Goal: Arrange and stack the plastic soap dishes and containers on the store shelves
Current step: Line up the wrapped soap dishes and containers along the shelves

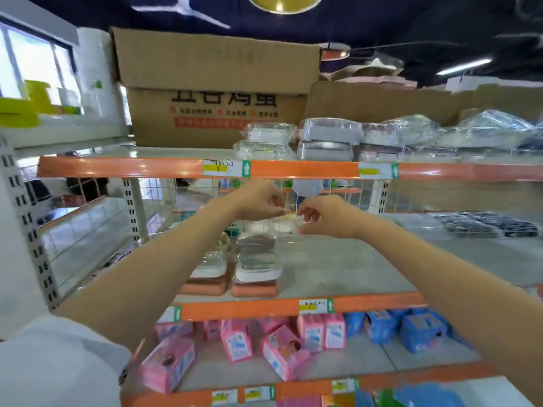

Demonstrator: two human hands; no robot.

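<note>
Two bare hands reach together over the middle shelf (338,259), nearly meeting just under the orange edge strip (293,168) of the shelf above. The left hand (261,201) has its fingers curled in, fingertips pinched toward the right. The right hand (320,214) mirrors it, fingers bent and pinching toward the left. Between the fingertips there seems to be a bit of clear plastic wrap, but blur makes it hard to tell what each hand actually grips.

Just below and slightly left of the hands stand two stacks of wrapped soap dishes (257,265), clear lids over white, brown and orange trays; the second stack (210,271) sits beside it, partly behind the left forearm. More wrapped dishes lie directly under the hands at the back of the shelf.

Above the hands, on the upper shelf, wrapped grey containers (329,139) are stacked two high, with further wrapped packs to their right and a big cardboard box (214,86) to the upper left. Far right of the right hand lies a dark wrapped bundle (484,224). Below both forearms, pink boxes (282,348) and blue packs (411,327) fill the lower shelf.
</note>
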